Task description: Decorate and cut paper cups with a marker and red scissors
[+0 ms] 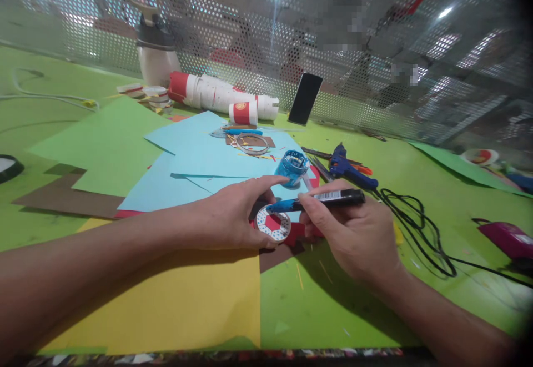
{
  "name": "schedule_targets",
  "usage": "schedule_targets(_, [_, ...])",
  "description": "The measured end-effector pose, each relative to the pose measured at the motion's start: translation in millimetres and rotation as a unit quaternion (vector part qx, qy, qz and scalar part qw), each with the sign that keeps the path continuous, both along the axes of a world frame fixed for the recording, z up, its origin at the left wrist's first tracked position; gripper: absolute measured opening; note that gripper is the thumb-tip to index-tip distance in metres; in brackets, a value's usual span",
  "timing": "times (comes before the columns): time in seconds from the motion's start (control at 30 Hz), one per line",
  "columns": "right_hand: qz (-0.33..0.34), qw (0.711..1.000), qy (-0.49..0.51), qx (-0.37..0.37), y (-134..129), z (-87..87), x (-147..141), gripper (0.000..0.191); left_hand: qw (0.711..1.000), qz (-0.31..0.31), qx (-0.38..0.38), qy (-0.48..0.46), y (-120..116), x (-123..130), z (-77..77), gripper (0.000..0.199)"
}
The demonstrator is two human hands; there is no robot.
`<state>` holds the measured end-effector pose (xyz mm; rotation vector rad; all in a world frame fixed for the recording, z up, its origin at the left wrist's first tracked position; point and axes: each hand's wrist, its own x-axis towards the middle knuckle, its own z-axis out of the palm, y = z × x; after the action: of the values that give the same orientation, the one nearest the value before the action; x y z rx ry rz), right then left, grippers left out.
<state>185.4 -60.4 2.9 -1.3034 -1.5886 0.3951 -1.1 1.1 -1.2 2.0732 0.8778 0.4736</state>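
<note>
My left hand (244,214) grips a small round disc (273,224) between thumb and fingers. Its face is white with blue dots around a red centre. In my right hand (353,231) is a black marker (333,198), held like a pen, its end coated in blue paint. The blue tip meets the upper edge of the disc's face, touching it or very close. Just behind the hands stands a small open jar of blue paint (292,168). Part of the disc's side is hidden by my left fingers.
Coloured sheets, including a yellow sheet (179,295) and a light blue sheet (195,145), cover much of the green table. A blue glue gun (352,170) with a black cord (416,206) lies right. Stacked paper cups (212,90) and a leaning phone (305,99) are behind.
</note>
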Motion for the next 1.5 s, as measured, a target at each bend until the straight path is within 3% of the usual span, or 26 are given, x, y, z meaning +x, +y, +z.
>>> schedule_targets(0.3, [-0.007, 1.0, -0.001, 0.004, -1.0, -3.5, -1.1, 0.017, 1.0, 0.011, 0.01, 0.015, -1.3, 1.4, 3.3, 0.089])
schedule_targets(0.57, [-0.029, 0.996, -0.067, 0.045, -3.3, -1.3, -0.9, 0.016, 1.0, -0.004, 0.009, 0.012, 0.6, 1.2, 1.2, 0.089])
schedule_targets(0.9, [-0.02, 0.999, -0.034, 0.037, -2.5, -6.2, 0.4, 0.017, 1.0, -0.008, 0.0, -0.001, 1.7, 0.3, -0.3, 0.09])
schedule_targets(1.17, [-0.034, 0.998, 0.011, 0.049, -5.8, 2.4, 0.8, 0.014, 1.0, 0.001, 0.008, 0.013, 1.1, 0.7, 0.1, 0.091])
schedule_targets(1.5, [-0.025, 0.999, -0.007, 0.038, -3.6, 3.1, 0.7, 0.017, 1.0, -0.002, 0.013, 0.015, 1.1, 0.5, -0.5, 0.094])
